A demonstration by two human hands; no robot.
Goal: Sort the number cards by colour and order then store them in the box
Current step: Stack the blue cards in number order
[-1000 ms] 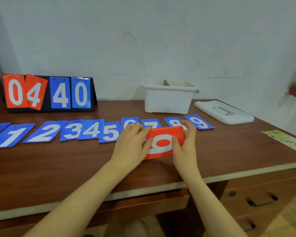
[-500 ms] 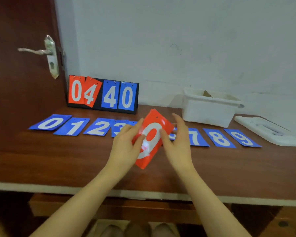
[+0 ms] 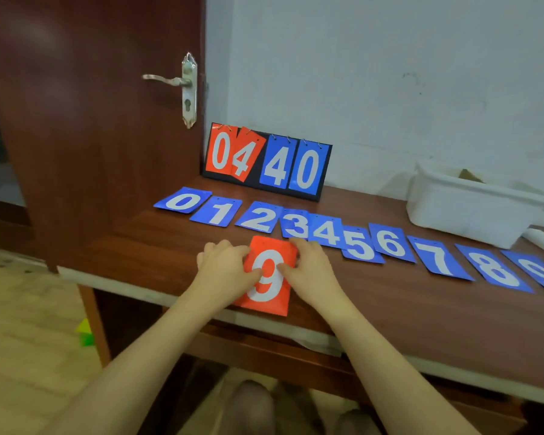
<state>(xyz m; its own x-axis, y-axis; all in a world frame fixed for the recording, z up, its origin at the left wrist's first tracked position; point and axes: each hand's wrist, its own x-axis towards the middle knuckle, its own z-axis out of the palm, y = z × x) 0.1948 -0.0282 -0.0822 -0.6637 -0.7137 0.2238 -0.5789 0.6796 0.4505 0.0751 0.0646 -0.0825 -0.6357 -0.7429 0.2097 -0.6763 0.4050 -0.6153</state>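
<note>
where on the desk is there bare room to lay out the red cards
Bare wood runs along the front edge of the brown wooden desk, right of the red 9 card, below the row of blue number cards. The back is crowded by the scoreboard and white plastic box.

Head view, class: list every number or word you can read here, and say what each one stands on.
"0", "4", "4", "0": scoreboard stand by the wall, two red cards, then two blue.
"0" to "9": row of blue cards on the desk, the last "9" cut by the frame edge.
"9": red card stack held by the left hand and right hand.
No words or brands are legible.
</note>
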